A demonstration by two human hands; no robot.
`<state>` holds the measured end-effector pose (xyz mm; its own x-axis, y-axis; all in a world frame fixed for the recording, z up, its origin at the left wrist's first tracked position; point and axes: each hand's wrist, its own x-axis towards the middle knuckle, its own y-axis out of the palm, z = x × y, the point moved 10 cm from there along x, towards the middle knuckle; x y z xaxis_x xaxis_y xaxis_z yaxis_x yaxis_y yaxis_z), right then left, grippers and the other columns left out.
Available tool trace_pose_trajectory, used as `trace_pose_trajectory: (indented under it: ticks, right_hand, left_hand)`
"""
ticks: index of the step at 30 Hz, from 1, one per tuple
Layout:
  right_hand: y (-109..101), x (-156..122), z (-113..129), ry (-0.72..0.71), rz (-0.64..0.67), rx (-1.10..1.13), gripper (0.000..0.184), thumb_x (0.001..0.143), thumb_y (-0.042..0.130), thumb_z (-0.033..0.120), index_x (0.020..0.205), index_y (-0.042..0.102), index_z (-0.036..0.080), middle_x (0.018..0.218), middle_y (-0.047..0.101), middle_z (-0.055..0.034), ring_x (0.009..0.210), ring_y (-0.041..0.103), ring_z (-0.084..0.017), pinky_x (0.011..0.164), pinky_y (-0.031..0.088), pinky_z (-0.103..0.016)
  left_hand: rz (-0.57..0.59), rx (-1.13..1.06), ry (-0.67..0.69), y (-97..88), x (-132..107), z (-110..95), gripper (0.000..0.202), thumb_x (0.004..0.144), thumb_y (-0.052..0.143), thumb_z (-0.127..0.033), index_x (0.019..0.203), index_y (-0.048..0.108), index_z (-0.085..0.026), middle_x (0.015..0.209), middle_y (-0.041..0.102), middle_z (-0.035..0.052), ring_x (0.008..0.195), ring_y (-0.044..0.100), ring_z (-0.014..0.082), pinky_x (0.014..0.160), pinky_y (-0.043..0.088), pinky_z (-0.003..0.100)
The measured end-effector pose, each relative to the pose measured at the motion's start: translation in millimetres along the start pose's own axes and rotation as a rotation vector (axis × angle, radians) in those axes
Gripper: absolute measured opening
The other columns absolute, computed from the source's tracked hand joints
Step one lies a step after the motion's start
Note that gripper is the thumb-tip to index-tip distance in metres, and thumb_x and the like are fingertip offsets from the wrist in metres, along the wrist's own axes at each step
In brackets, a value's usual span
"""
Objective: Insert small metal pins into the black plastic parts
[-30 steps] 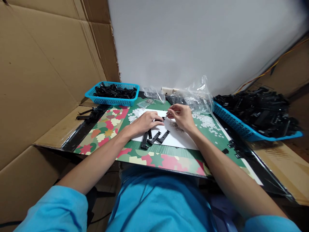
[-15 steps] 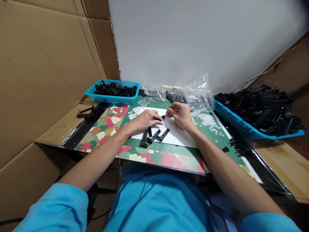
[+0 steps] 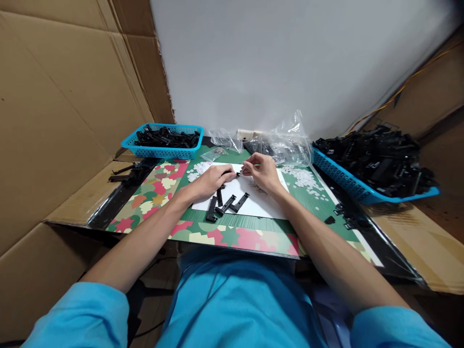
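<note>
While both hands work above the back half of the white sheet (image 3: 263,209), the gap between them is narrow, just beside the sheet's back edge. The left hand (image 3: 213,180) has its fingers closed on a black part (image 3: 238,175), of which only a small end shows. The right hand (image 3: 264,174) brings its fingertips together just beside this end; whether they pinch something small, I cannot tell. Near the sheet's front left corner lie four other black pieces (image 3: 225,205), one of them reaching over the sheet's front edge onto the green of the mat (image 3: 232,237). Between these pieces and the right forearm a stretch of sheet opens, and the mat's patterned front band separates them from its front edge. Small brown bits (image 3: 256,186) lie under the right hand, close to its fingers. White discs form a left heap (image 3: 197,171) by the sheet's back left corner and a right heap (image 3: 303,179) toward the mat's right edge. Behind, clear bags (image 3: 295,151) stand against the wall (image 3: 271,63) and limit reaching that way. A filled left basket (image 3: 163,152) closes the mat's back left corner; a heaped right basket (image 3: 342,176) borders its right edge, with black clips (image 3: 348,222) nearer the front right corner.
</note>
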<state>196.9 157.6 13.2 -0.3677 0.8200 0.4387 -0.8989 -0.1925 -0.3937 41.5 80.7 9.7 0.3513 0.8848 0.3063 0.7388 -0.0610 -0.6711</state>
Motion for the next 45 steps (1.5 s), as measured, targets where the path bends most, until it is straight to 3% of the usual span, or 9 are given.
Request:
trace_pose_trajectory:
  ticks: [3, 13, 22, 33, 39, 45]
  right_hand:
    - [0.3, -0.4, 0.4, -0.005, -0.002, 0.030, 0.051, 0.093, 0.073, 0.071, 0.088, 0.067, 0.021, 0.083, 0.081, -0.0133, 0.073, 0.081, -0.027, 0.073, 0.071, -0.042]
    - [1.4, -1.4, -0.4, 0.015, -0.024, 0.028, 0.052, 0.091, 0.074, 0.072, 0.086, 0.065, 0.021, 0.084, 0.080, -0.0124, 0.075, 0.081, -0.027, 0.074, 0.071, -0.042]
    - [5.6, -3.0, -0.7, 0.045, -0.046, -0.006, 0.049, 0.089, 0.075, 0.070, 0.082, 0.060, 0.024, 0.085, 0.080, -0.0123, 0.082, 0.082, -0.030, 0.077, 0.070, -0.043]
    - [7.2, -5.8, 3.4, 0.046, -0.050, 0.042, 0.035, 0.092, 0.075, 0.052, 0.079, 0.060, 0.024, 0.081, 0.079, -0.0106, 0.077, 0.081, -0.029, 0.073, 0.069, -0.042]
    - [5.9, -5.5, -0.9, 0.104, -0.070, 0.093, 0.043, 0.091, 0.076, 0.061, 0.081, 0.060, 0.023, 0.080, 0.078, -0.0103, 0.075, 0.081, -0.027, 0.074, 0.071, -0.042]
    - [1.4, -5.0, 7.2, 0.065, -0.069, 0.156, 0.048, 0.092, 0.072, 0.069, 0.087, 0.059, 0.023, 0.081, 0.077, -0.0087, 0.076, 0.081, -0.025, 0.072, 0.071, -0.039]
  left_hand:
    - [0.004, -0.005, -0.008, 2.3, -0.6, -0.5, 0.032, 0.111, 0.046, -0.047, 0.097, 0.062, -0.022, 0.082, 0.062, 0.0015, 0.073, 0.055, 0.0177, 0.069, 0.040, 0.033]
    - [0.012, 0.032, -0.018, 4.1, -2.6, 0.1, 0.034, 0.114, 0.035, -0.047, 0.095, 0.049, -0.023, 0.090, 0.063, 0.0040, 0.079, 0.056, 0.0203, 0.073, 0.040, 0.036]
    - [-0.018, 0.082, -0.014, 4.6, -0.5, 11.5, 0.030, 0.114, 0.033, -0.043, 0.102, 0.052, -0.023, 0.106, 0.071, 0.0066, 0.093, 0.066, 0.0232, 0.082, 0.046, 0.038]
    - [-0.030, 0.104, -0.049, 2.7, -0.5, 16.1, 0.039, 0.114, 0.029, -0.051, 0.104, 0.055, -0.023, 0.103, 0.071, 0.0059, 0.090, 0.065, 0.0228, 0.080, 0.046, 0.037]
    - [-0.031, 0.120, -0.041, 2.8, -0.7, 14.3, 0.039, 0.114, 0.029, -0.051, 0.100, 0.053, -0.023, 0.095, 0.068, 0.0042, 0.082, 0.062, 0.0214, 0.075, 0.044, 0.035]
    - [-0.026, 0.123, -0.035, 3.1, -1.4, 14.5, 0.038, 0.114, 0.032, -0.052, 0.097, 0.052, -0.024, 0.092, 0.067, 0.0036, 0.080, 0.061, 0.0215, 0.074, 0.042, 0.035]
